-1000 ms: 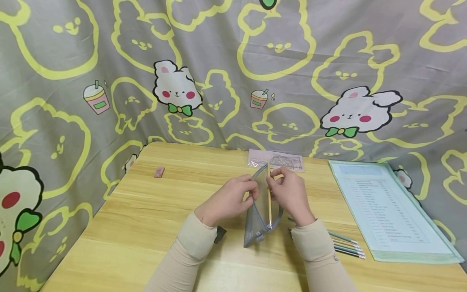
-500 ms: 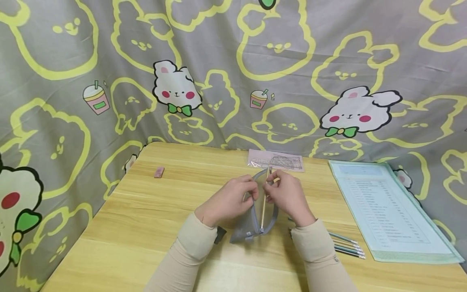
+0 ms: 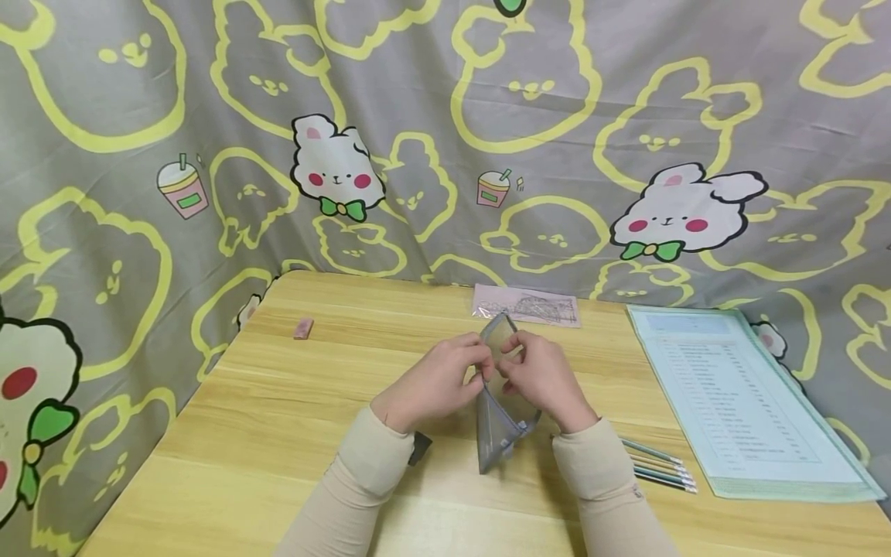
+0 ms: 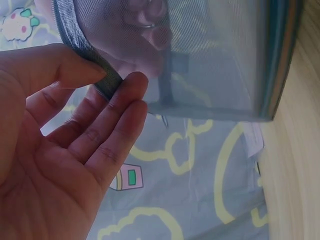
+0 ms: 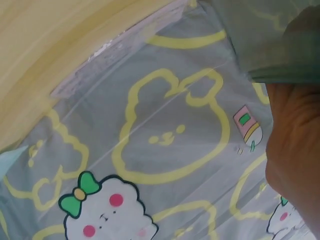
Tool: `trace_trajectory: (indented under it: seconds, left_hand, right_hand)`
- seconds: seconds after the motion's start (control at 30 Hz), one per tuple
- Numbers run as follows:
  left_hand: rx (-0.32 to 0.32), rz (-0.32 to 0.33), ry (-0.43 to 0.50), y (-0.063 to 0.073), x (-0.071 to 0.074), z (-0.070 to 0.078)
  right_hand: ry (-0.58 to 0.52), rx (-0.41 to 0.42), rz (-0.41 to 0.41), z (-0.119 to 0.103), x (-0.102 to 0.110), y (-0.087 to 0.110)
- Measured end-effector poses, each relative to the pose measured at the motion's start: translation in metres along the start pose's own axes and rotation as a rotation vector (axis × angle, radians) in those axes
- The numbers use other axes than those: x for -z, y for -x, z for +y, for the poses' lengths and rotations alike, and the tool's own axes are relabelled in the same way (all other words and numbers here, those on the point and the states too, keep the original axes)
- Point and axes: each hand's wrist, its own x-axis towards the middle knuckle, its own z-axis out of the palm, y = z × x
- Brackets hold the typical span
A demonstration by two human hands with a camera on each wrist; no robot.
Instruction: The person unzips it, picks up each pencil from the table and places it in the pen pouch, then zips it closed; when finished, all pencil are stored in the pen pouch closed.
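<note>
A grey see-through mesh zip pouch (image 3: 491,437) stands tilted over the table, its zip opening spread. My left hand (image 3: 445,379) pinches the zip edge (image 4: 92,55) between thumb and fingers. My right hand (image 3: 539,375) is at the opening from the other side, fingers loosely curled. In the left wrist view its fingers (image 4: 150,40) show blurred through the mesh, with no pencil seen in them. Teal and brown pencils (image 4: 280,55) lie along the pouch's bottom. Several more pencils (image 3: 661,468) lie on the table beside the right sleeve, which partly hides them.
A pinkish eraser (image 3: 303,329) lies at the back left of the wooden table (image 3: 230,433). At the back is a pink clear-wrapped packet (image 3: 529,304); a light blue printed sheet (image 3: 745,410) lies right. A dark grey object (image 3: 420,449) shows beside the left cuff. A patterned curtain (image 3: 431,139) surrounds the table.
The pencil that my right hand held upright has gone down into the pouch and out of sight in the head view. The pouch's lower end has swung left, then back right.
</note>
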Motion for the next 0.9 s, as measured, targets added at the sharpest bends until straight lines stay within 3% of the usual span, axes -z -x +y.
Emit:
trace_trajectory:
  seconds: [0.17, 0.3, 0.43, 0.57, 0.63, 0.77, 0.9]
  left_hand:
    - [-0.004, -0.009, 0.015, 0.000, -0.004, -0.002]
    - [-0.006, -0.025, 0.031, -0.001, -0.005, -0.002]
    - [-0.004, -0.003, 0.042, -0.003, -0.002, -0.004]
    - [0.019, 0.016, 0.038, -0.003, 0.003, -0.008]
    - [0.020, 0.007, 0.038, -0.002, 0.003, -0.010]
    - [0.013, 0.000, 0.038, -0.002, 0.006, -0.010]
    - [0.018, -0.006, 0.043, -0.001, 0.005, -0.009]
  right_hand:
    - [0.024, 0.005, 0.047, 0.018, 0.033, 0.006]
    - [0.168, 0.008, 0.099, 0.044, 0.075, 0.016]
    - [0.358, 0.039, 0.003, 0.073, 0.100, 0.020]
    - [0.407, 0.128, -0.184, 0.108, 0.098, 0.025]
    - [0.399, 0.156, -0.234, 0.124, 0.092, 0.035]
    - [0.371, 0.159, -0.262, 0.137, 0.082, 0.054]
    - [0.392, 0.135, -0.264, 0.133, 0.076, 0.065]
